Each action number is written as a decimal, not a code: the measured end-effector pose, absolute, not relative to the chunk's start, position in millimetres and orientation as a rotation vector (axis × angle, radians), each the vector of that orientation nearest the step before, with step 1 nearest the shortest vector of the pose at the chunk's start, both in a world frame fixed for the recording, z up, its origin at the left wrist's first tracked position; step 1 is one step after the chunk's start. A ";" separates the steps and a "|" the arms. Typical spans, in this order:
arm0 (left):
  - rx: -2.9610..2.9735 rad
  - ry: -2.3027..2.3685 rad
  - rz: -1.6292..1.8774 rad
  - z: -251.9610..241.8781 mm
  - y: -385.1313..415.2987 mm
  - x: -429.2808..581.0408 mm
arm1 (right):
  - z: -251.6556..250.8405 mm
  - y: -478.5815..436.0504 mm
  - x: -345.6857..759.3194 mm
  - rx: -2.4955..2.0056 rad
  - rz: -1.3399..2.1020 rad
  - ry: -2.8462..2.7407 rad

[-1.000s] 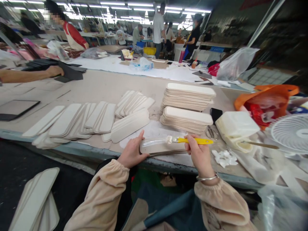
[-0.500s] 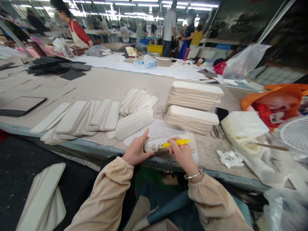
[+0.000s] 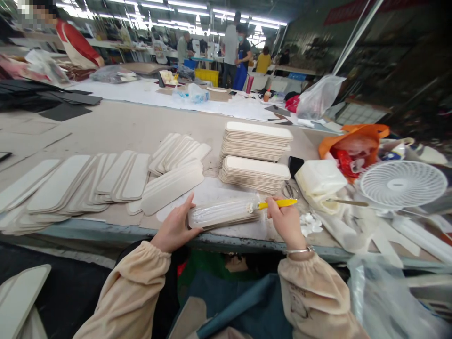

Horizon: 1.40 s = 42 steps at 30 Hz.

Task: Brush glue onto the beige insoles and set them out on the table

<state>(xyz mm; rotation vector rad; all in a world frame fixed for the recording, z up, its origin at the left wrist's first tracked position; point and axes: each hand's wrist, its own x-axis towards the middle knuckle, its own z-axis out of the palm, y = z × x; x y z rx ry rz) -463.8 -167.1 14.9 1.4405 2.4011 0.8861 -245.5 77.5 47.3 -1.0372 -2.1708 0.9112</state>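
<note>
My right hand (image 3: 285, 221) is closed round the yellow handle of a brush (image 3: 287, 203). The pale bristles touch the right end of a long, round-cornered panel (image 3: 222, 212), whose top face is streaked with a wet, shiny coating. This panel lies on a small pile of similar ones near the table's front edge. At its left end my left hand (image 3: 176, 223) grips the pile between thumb and fingers. White paper (image 3: 208, 189) lies partly under the pile. Just behind it, several fanned cream panels (image 3: 173, 186) lie to the left.
Two neat stacks of panels, the nearer stack (image 3: 254, 167) and the farther stack (image 3: 257, 129), stand behind the pile. Scissors (image 3: 290, 189), a phone (image 3: 295, 165), a white container (image 3: 321, 176) and a white fan (image 3: 402, 183) are on the right. Other people stand in the background.
The brush has swept from the left end of the panel to its right end, leaving shiny streaks. My left hand stays at the left end. The view has turned right.
</note>
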 end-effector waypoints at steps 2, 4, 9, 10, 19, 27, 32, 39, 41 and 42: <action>1.444 2.407 0.887 14.5 -167.4 -463.8 | 49.9 78.3 -241.0 -1.024 0.776 -2.172; 1.452 2.405 0.889 13.9 -167.8 -463.9 | 51.9 75.9 -237.7 -0.958 0.607 -2.149; 1.465 2.398 0.900 12.9 -167.8 -463.8 | 48.2 57.9 -240.2 -0.777 0.213 -2.288; 1.468 2.399 0.903 13.0 -167.6 -463.7 | 46.1 51.5 -243.1 -0.765 0.130 -2.356; 1.509 2.388 0.933 10.5 -168.4 -464.5 | 43.5 -32.4 -280.9 -0.316 0.317 -2.653; 1.517 2.367 0.932 12.4 -167.8 -463.1 | 45.2 -12.8 -294.0 -0.715 1.609 -1.794; 1.503 2.362 0.924 15.2 -167.7 -462.3 | 28.8 -15.0 -307.6 -0.755 1.858 -1.709; 1.500 2.343 0.941 14.2 -168.7 -462.2 | 38.6 -18.7 -311.0 -0.789 1.675 -2.026; 1.500 2.348 0.928 13.7 -168.4 -462.4 | 42.5 -2.4 -302.3 -0.835 1.481 -2.083; 1.498 2.354 0.921 13.6 -168.2 -462.3 | 44.7 7.3 -296.6 -0.862 1.382 -2.096</action>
